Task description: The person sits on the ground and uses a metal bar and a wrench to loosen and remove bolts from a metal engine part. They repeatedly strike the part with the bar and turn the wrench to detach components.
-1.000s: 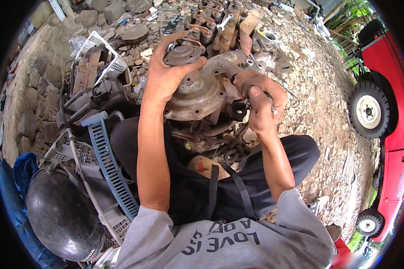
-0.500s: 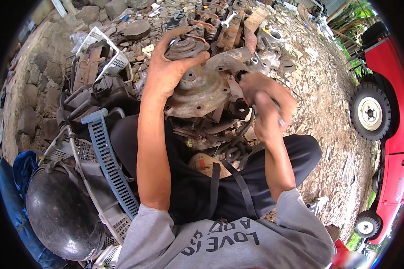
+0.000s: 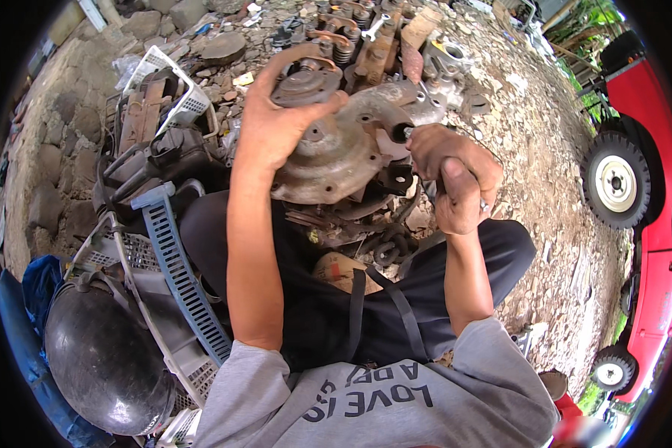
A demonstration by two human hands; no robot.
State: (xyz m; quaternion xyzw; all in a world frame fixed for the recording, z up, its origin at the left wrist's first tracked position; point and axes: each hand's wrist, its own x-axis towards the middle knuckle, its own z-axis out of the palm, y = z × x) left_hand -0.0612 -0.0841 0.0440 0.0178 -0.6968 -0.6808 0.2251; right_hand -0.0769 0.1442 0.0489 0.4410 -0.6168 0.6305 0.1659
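Note:
A rusty, greyish cast-metal pump housing (image 3: 336,168) with bolt holes round its edge is held up over my lap. My left hand (image 3: 276,123) is wrapped round the round hub flange (image 3: 306,86) on its top. To the right, my right hand (image 3: 459,172) is closed in a fist round a slim metal tool. The tool's tip (image 3: 408,132) shows at the dark mouth of the housing's pipe outlet (image 3: 400,133), and a bit of shiny metal (image 3: 484,204) sticks out below the fist. Fingers hide the rest, so its exact kind is unclear.
Greasy engine parts with springs (image 3: 343,48) and a wrench (image 3: 375,28) lie beyond the housing. At left stand a white crate (image 3: 190,104) of metal parts, a blue slotted plastic strip (image 3: 183,261) and a black helmet (image 3: 101,358). A red vehicle (image 3: 649,134) is parked at right.
My right hand has drawn back slightly to the right and down, uncovering the outlet mouth and the tool's tip. My left hand keeps its hold; the housing has shifted only slightly.

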